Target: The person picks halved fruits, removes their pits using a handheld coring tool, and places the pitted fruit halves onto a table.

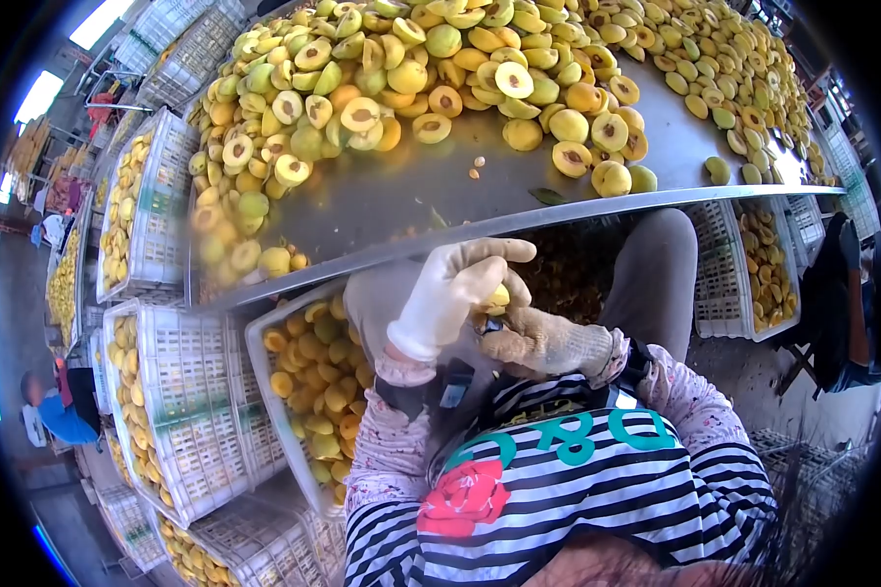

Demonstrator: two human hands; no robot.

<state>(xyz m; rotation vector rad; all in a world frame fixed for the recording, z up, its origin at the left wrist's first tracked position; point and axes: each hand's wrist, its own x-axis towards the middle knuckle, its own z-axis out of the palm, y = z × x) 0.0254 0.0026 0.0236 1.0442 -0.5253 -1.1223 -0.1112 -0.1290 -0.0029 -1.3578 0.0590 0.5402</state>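
Note:
Just below the metal table's front edge, my two gloved hands meet over my lap. My left hand (460, 293), in a pale glove, is closed around a small yellow fruit piece (497, 298), with its index finger stretched to the right. Against it from the lower right, my right hand (548, 342), in a worn beige knitted glove, has its fingers closed round a small dark tool (493, 325), mostly hidden by the fingers. Halved yellow fruits (360, 114), some with brown pits or hollows, are heaped on the metal table (401, 191).
A crate of fruit (255, 338) stands beside my left leg, and more white crates (196, 411) are stacked farther left. Another crate (700, 274) is at the right, near a dark-clothed person (837, 313). A person in blue (66, 416) is at the far left.

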